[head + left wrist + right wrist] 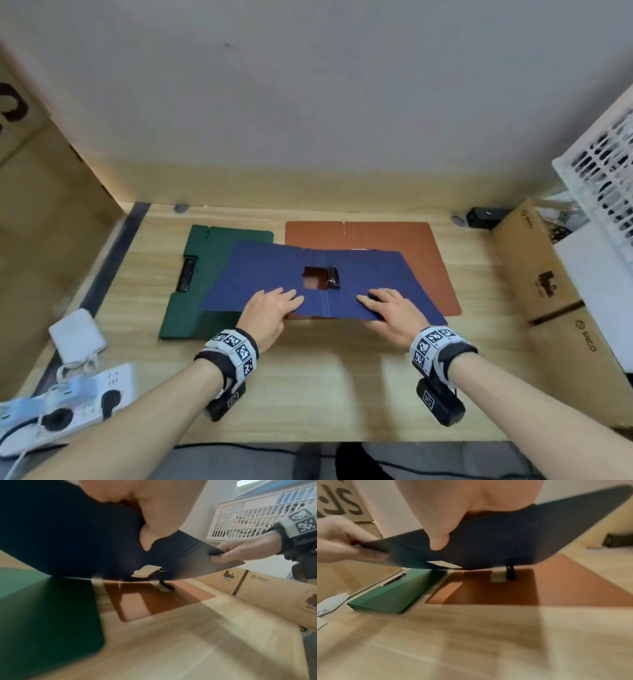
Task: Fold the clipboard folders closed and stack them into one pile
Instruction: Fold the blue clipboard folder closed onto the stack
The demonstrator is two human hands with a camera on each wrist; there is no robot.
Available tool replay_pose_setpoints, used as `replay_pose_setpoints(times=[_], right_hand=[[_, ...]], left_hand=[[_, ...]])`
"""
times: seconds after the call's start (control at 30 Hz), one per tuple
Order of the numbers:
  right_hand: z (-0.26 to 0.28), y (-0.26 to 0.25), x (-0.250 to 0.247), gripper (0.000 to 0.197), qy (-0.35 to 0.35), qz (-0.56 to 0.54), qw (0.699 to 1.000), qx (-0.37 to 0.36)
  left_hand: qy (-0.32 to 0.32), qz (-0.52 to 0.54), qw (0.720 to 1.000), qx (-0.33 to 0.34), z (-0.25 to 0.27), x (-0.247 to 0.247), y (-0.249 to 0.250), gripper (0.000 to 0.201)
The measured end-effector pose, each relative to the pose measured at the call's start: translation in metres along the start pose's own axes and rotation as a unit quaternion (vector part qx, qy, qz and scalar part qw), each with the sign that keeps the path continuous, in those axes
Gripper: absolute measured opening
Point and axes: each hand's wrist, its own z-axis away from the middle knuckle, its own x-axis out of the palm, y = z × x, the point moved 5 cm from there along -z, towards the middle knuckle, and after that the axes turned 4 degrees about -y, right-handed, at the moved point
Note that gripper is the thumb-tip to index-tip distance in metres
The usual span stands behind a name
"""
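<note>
An open blue clipboard folder hangs spread above the table, with its black clip next to a square cutout. My left hand pinches its near edge left of the spine, fingers on top and thumb beneath. My right hand pinches the same edge right of the spine, its thumb under the cover. A closed green folder lies flat at the left. An open brown folder lies flat under and behind the blue one. From below, the blue folder floats over both the green folder and the brown folder.
Cardboard boxes line the right side of the wooden table, with a white lattice crate above them. A power strip and a white adapter sit at the near left. A black device stands at the back right.
</note>
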Motion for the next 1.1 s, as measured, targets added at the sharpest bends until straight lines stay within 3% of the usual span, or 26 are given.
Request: replay_pose_setpoints(times=[0.1, 0.27, 0.53, 0.67, 0.8, 0.87, 0.93, 1.0, 1.1], right_hand=[[0.002, 0.003, 0.042, 0.064, -0.012, -0.052, 0.999, 0.012], [-0.001, 0.006, 0.101, 0.076, -0.011, -0.086, 0.996, 0.027], [-0.009, 0.010, 0.140, 0.089, 0.011, -0.074, 0.997, 0.033], [-0.012, 0.010, 0.142, 0.074, 0.014, -0.122, 0.992, 0.040], [-0.023, 0.007, 0.126, 0.059, 0.026, -0.118, 0.992, 0.033], [-0.032, 0.005, 0.117, 0.062, 0.027, -0.110, 0.993, 0.024], [-0.041, 0.002, 0.111, 0.071, 0.021, -0.094, 0.995, 0.018], [-0.048, -0.001, 0.110, 0.079, 0.000, -0.071, 0.997, 0.016], [-0.051, -0.003, 0.114, 0.078, -0.020, -0.046, 0.998, 0.035]], left_hand=[[-0.078, -0.029, 0.996, -0.028, 0.010, 0.043, -0.001, 0.073], [-0.145, -0.030, 0.988, -0.045, 0.024, 0.095, -0.001, 0.070], [-0.180, -0.056, 0.981, -0.048, 0.027, 0.141, -0.010, 0.076], [-0.195, -0.072, 0.977, -0.048, 0.033, 0.155, -0.012, 0.077], [-0.165, -0.003, 0.986, -0.034, 0.035, 0.142, -0.012, 0.059], [-0.098, 0.070, 0.991, -0.057, 0.034, 0.125, -0.022, 0.047], [-0.001, 0.126, 0.984, -0.127, 0.038, 0.109, -0.044, 0.044], [0.071, 0.147, 0.959, -0.231, 0.048, 0.099, -0.076, 0.045], [0.085, 0.196, 0.902, -0.375, 0.064, 0.099, -0.112, 0.043]])
